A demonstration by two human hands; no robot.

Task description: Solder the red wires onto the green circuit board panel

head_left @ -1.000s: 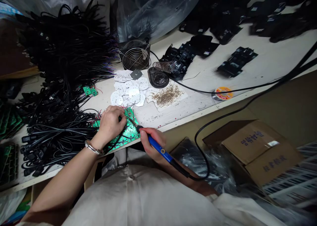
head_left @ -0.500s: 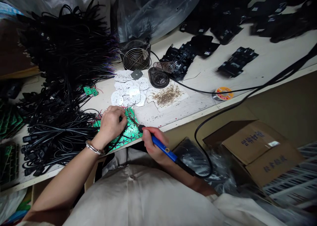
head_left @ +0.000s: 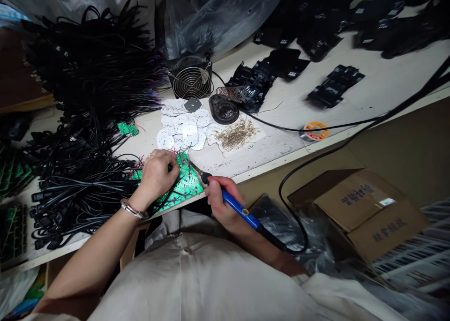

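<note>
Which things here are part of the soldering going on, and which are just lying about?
In use: soldering iron in right hand; green circuit board under left hand.
Lying about: fan, solder spool, cardboard box, white discs.

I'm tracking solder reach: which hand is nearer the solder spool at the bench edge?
Right. The right hand, gripping the soldering iron, is below-left of the solder spool; the left hand rests on the green circuit board, farther left.
</note>
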